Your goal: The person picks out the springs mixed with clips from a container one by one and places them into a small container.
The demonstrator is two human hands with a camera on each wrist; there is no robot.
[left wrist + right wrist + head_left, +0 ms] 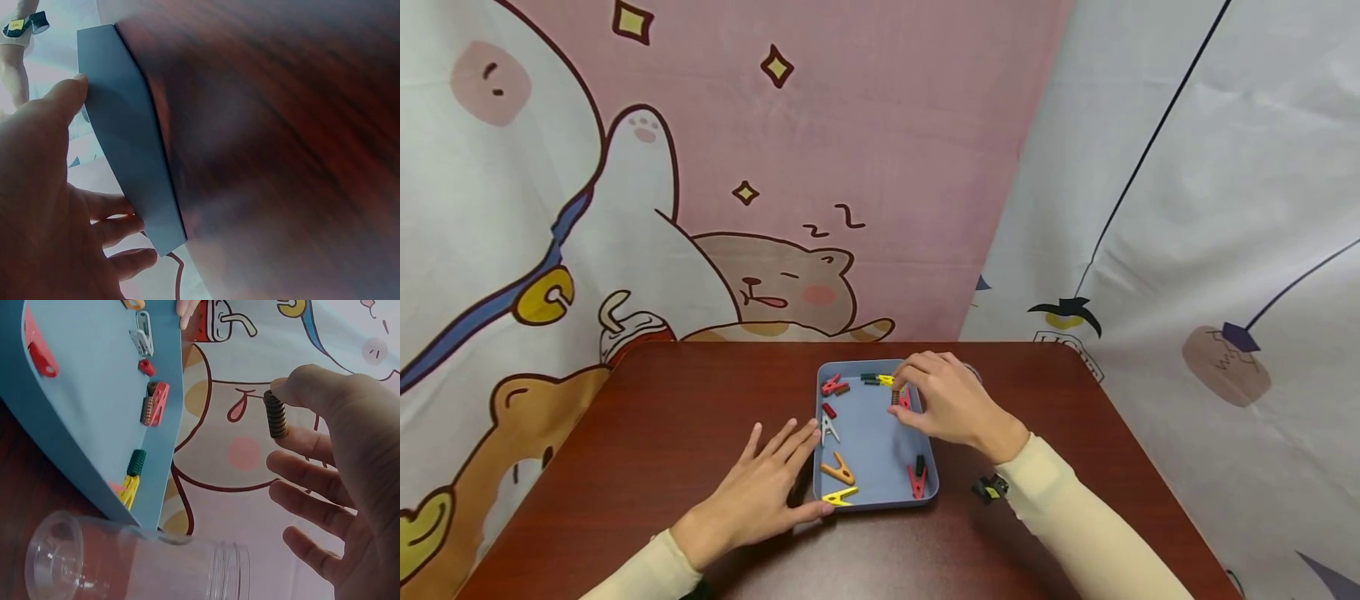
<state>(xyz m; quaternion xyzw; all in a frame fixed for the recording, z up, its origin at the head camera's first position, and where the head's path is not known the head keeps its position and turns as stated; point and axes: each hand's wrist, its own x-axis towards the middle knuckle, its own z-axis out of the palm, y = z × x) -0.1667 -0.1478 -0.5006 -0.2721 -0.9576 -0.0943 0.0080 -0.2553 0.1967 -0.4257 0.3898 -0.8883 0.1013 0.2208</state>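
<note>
A blue tray [872, 442] on a dark red-brown table [662, 417] holds several small coloured pegs. Among them are an orange peg [838, 471], a yellow peg [839, 497] and a white peg [828, 429]. My right hand [901, 398] hovers over the tray's far right part. Thumb and forefinger pinch a brown ribbed peg [275, 414]. A red-and-brown peg [154, 403] and a green-and-yellow peg [131, 475] lie in the tray [94, 381] below it. My left hand [760, 483] lies flat on the table with fingers straight. Its thumb [69, 94] touches the tray's near-left wall [125, 144].
A clear plastic jar [125, 562] lies on its side just beyond the tray's far right corner, partly behind my right hand. A small black item [990, 488] sits by my right sleeve. Cartoon-printed cloth hangs close behind the table.
</note>
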